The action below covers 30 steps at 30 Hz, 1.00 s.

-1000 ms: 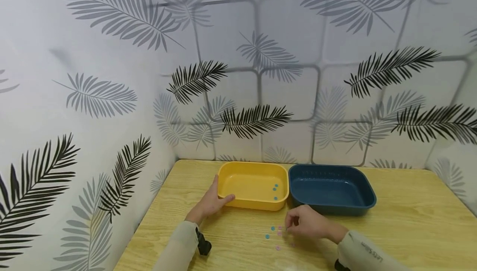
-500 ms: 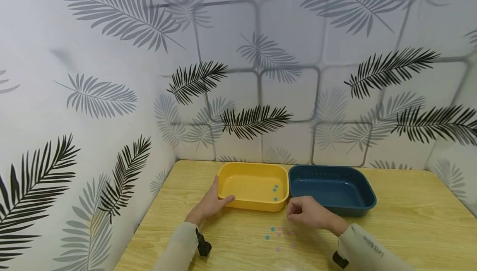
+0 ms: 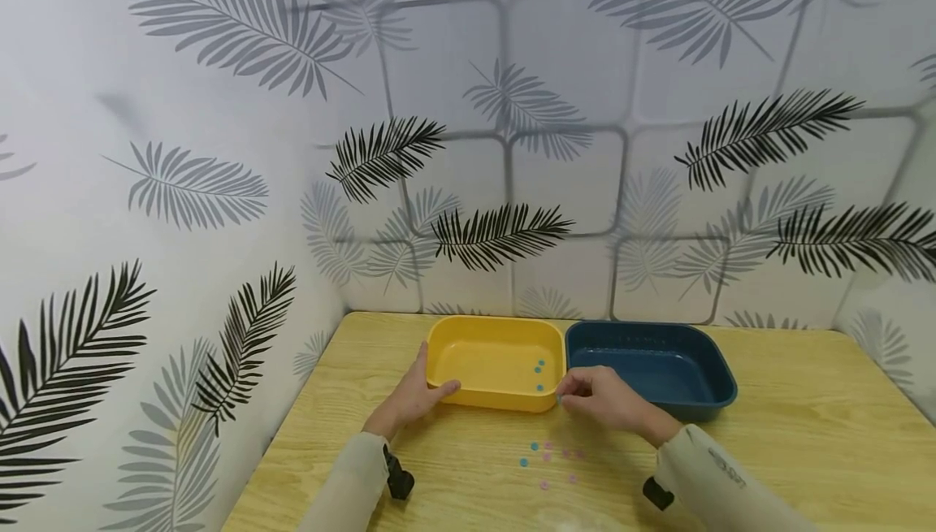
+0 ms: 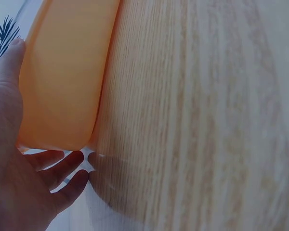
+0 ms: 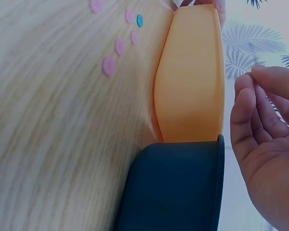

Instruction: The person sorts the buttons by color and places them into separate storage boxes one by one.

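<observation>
My left hand [image 3: 414, 394] holds the yellow plastic bin [image 3: 497, 400] at its near left corner, thumb along the front wall and fingers round the left end. In the left wrist view the fingers [image 4: 62, 171] lie against the bin's end. Beside the bin's near right corner, my right hand [image 3: 605, 399] pinches a small blue button [image 3: 559, 399] between thumb and fingertips. The right wrist view hides that button behind the fingers. Several blue buttons [image 3: 539, 387] lie inside the yellow bin on its right side.
A dark blue bin [image 3: 720, 386] stands against the yellow bin's right side, its visible floor bare. On the wooden table [image 3: 453, 467] in front lie two blue buttons [image 3: 523, 462] and several pink buttons [image 3: 544, 485]. A patterned wall [image 3: 468, 280] closes off the back.
My right hand has moved up and left from above the loose buttons to the yellow bin's near right corner. The left hand has stayed on the bin.
</observation>
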Available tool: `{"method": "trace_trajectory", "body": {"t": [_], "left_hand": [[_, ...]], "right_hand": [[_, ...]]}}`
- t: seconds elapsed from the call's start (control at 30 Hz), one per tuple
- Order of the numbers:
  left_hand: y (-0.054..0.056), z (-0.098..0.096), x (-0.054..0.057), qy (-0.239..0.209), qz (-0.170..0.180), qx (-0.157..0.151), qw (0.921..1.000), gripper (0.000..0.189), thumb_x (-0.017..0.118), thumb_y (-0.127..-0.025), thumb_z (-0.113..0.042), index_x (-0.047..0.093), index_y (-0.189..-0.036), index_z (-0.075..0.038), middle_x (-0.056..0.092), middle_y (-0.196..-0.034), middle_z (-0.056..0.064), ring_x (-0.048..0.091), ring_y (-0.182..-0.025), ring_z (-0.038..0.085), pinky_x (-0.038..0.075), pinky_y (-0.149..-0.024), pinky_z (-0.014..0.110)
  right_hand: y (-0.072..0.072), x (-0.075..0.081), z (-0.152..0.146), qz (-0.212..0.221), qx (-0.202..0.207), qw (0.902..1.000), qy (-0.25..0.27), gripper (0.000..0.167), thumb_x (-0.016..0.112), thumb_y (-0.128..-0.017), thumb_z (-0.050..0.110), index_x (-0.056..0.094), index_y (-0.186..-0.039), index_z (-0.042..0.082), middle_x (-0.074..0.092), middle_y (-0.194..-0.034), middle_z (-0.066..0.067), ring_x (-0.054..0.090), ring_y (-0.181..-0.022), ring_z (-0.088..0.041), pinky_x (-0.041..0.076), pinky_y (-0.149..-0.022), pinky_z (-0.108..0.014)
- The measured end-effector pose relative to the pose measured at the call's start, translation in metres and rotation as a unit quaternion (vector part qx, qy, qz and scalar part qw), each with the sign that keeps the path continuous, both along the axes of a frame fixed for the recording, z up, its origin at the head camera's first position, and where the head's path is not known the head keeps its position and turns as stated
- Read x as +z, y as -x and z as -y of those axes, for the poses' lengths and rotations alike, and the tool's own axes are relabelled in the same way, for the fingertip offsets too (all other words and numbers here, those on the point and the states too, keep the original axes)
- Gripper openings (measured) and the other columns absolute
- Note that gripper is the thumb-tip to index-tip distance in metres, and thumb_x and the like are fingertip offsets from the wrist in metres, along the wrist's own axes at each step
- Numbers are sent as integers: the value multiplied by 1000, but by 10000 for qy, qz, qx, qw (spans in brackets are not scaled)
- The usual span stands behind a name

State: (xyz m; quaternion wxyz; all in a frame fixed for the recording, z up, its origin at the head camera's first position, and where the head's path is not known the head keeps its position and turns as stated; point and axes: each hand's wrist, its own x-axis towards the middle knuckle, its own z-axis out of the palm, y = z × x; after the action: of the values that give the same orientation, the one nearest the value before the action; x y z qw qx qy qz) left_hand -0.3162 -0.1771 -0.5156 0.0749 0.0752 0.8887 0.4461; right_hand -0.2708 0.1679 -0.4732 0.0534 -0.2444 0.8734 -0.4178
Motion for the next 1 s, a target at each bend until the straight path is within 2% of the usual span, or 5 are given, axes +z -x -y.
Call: {"method": "trace_trajectory", "body": {"t": [0.23,0.37,0.6,0.83,1.0], "left_hand": [[1,0,0,43,6,15,10000,107,66,-84,-51,-7,-152,-13,7,-157,15,13,-141,33,14,-111,51],[1,0,0,60,5,24,10000,106,66,-85,-49,-7,-152,-12,6,-157,15,13,-142,33,14,-111,50],[0,0,1,63,-51,-30,10000,105,66,-86,-47,-6,-152,-9,6,-156,17,14,-141,35,14,-111,52],[1,-1,0,54,-6,17,10000,105,66,-85,-47,-6,-152,-10,7,-157,16,15,-141,34,15,-111,51],[1,-1,1,68,-30,-3,10000,106,66,-85,-48,-6,-152,-9,8,-156,16,16,-141,34,15,-111,50]], "right_hand": [[6,6,2,57,-190,9994,290,10,64,-91,12,66,-97,4,65,-86,-11,60,-72,-24,53,-64,-36],[11,10,5,-19,-302,9987,413,8,63,-91,11,66,-97,6,65,-87,-9,62,-74,-27,53,-67,-42],[18,11,9,-99,-390,9988,283,12,63,-92,12,67,-101,6,64,-88,-2,61,-76,-19,52,-65,-28],[21,10,15,-75,-259,9992,288,14,60,-93,10,67,-103,2,63,-89,-6,60,-76,-17,51,-65,-27],[26,7,20,-83,-338,9991,239,14,61,-92,8,67,-101,-1,62,-86,-2,60,-75,-15,52,-65,-27]]}}
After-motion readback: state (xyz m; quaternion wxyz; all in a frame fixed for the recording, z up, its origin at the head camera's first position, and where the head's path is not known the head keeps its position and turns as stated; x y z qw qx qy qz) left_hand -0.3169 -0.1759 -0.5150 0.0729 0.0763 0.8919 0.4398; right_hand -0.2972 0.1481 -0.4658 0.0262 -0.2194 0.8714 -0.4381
